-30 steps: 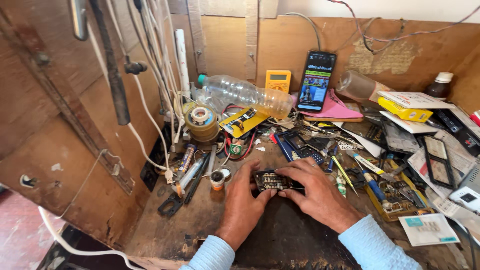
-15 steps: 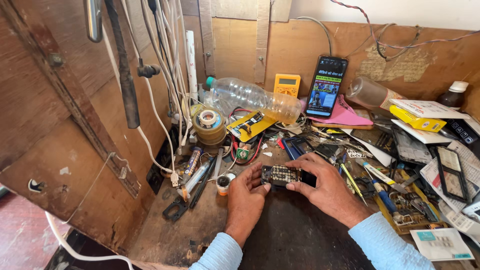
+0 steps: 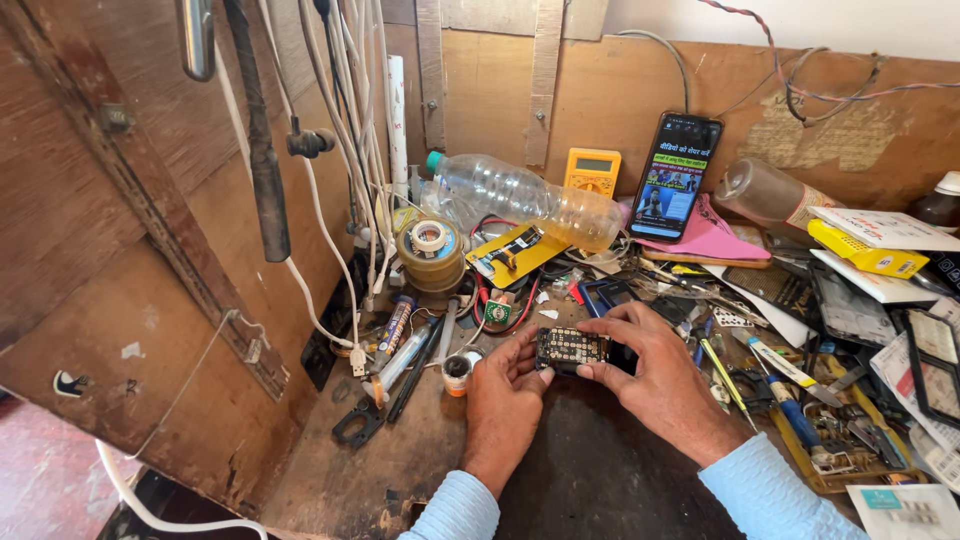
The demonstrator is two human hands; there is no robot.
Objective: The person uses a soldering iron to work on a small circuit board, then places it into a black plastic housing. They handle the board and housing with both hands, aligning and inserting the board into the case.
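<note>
Both my hands hold a small dark circuit board (image 3: pixel 571 348), likely a phone's inner frame, just above the dark mat (image 3: pixel 600 470) of a cluttered wooden workbench. My left hand (image 3: pixel 506 390) grips its left end with thumb and fingers. My right hand (image 3: pixel 660 370) curls over its right end, fingers on top. Light blue sleeves cover both forearms.
A clear plastic bottle (image 3: pixel 520 195) lies at the back beside a yellow multimeter (image 3: pixel 592 172) and a propped, lit phone (image 3: pixel 674 175). Tape rolls (image 3: pixel 430 250), tubes, tweezers, screwdrivers (image 3: pixel 790 410) and phone parts crowd around. Cables (image 3: pixel 345 120) hang on the left wooden wall.
The camera has drifted a little; the bench sits lower and further right in view. My hands keep hold of the board, lifted slightly and turned more toward me.
</note>
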